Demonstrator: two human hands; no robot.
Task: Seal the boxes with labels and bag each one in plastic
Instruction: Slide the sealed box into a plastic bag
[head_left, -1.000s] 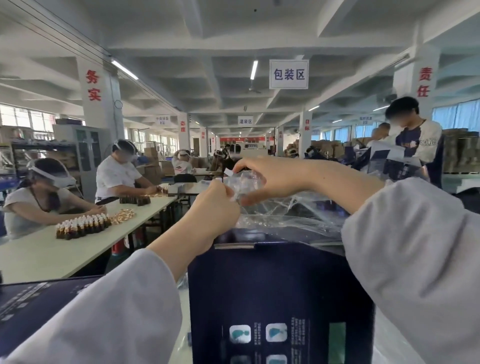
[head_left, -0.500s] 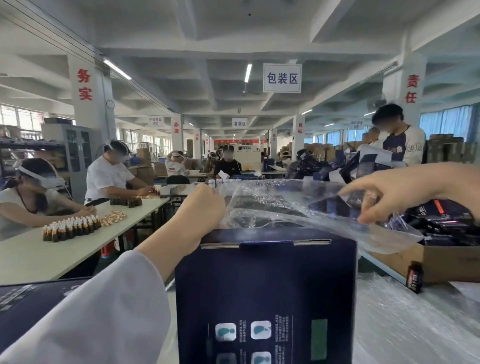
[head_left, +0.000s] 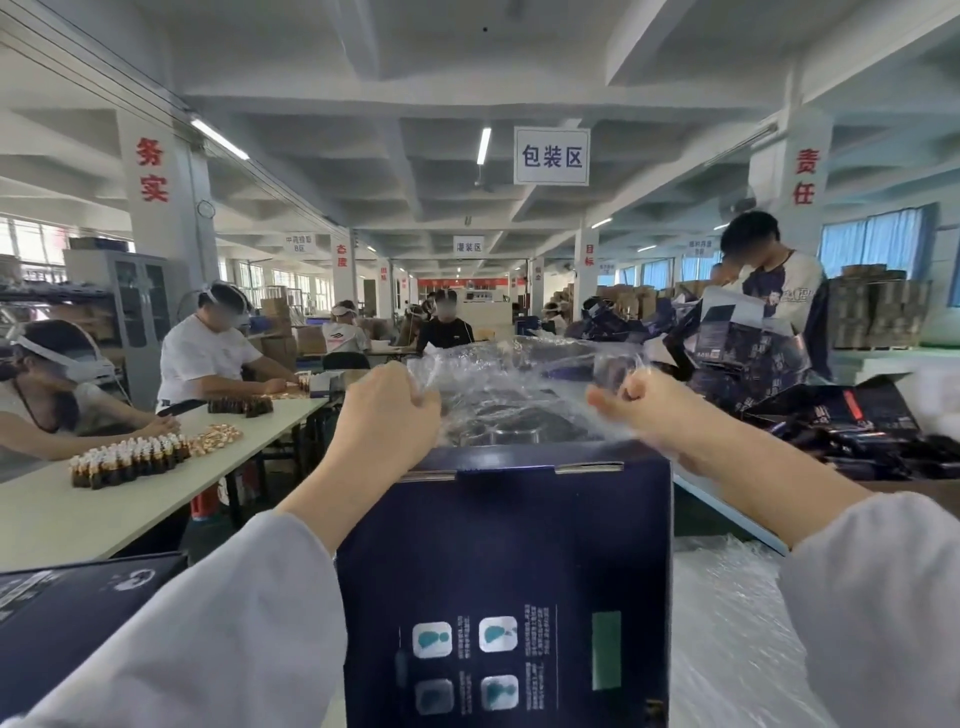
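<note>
A dark navy box (head_left: 504, 561) stands upright right in front of me, its closed top flap facing up. Above its top a clear plastic bag (head_left: 519, 374) is stretched wide open. My left hand (head_left: 384, 410) grips the bag's left edge at the box's top left corner. My right hand (head_left: 649, 410) pinches the bag's right edge above the box's top right corner. Whether the bag's lower rim reaches over the box top is hard to tell.
Another navy box (head_left: 78, 613) lies at the lower left. Clear plastic sheeting (head_left: 727, 623) covers the table at right, with a heap of dark flat cartons (head_left: 841, 431) beyond. People sit at a long white table (head_left: 104, 509) with small bottles (head_left: 130, 460); one person (head_left: 779, 291) stands at right.
My right hand has pulled away from the left hand to the right, spreading the bag's mouth open across the box's width. The left hand has stayed at the top left corner.
</note>
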